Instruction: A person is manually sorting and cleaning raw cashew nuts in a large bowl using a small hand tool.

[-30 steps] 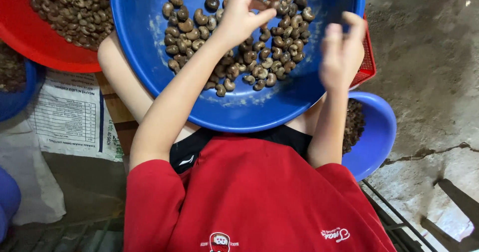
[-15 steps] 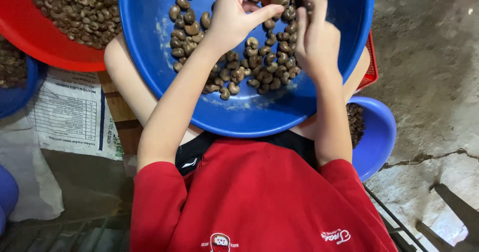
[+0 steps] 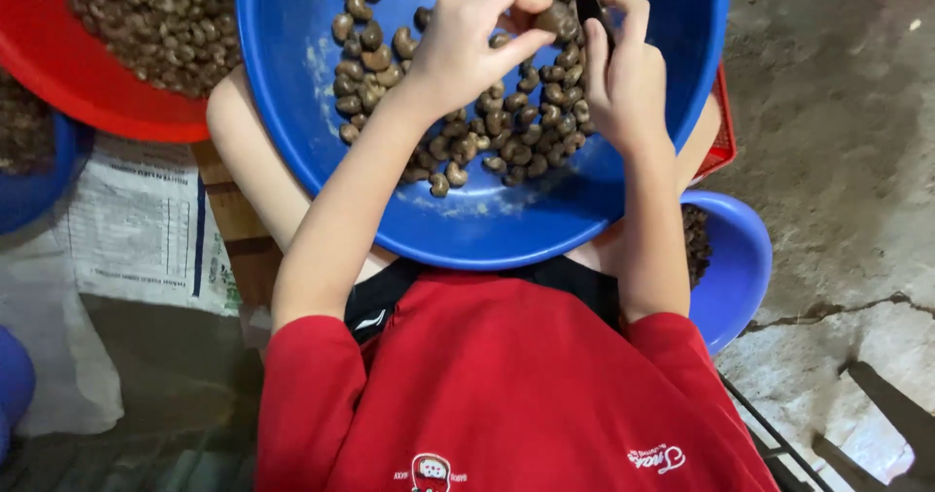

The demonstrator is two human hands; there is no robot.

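Observation:
A large blue basin (image 3: 487, 229) rests on my lap, holding several brown cashew nuts (image 3: 467, 141). My left hand (image 3: 467, 44) pinches one brown nut (image 3: 553, 19) between thumb and fingers above the basin. My right hand (image 3: 623, 73) is closed around a dark thin blade tool (image 3: 587, 0), whose tip sits right beside the held nut. Both forearms reach over the basin from my red shirt.
A red basin (image 3: 117, 93) of brown nuts sits at the upper left. A smaller blue bowl (image 3: 735, 268) with dark pieces lies at my right side, a red crate edge (image 3: 723, 132) behind it. Printed paper (image 3: 136, 229) and a white sack cover the floor on the left. Cracked concrete lies right.
My right hand has moved left from the basin's rim to meet my left hand. The left hand still holds a nut; the blade tool now shows next to it.

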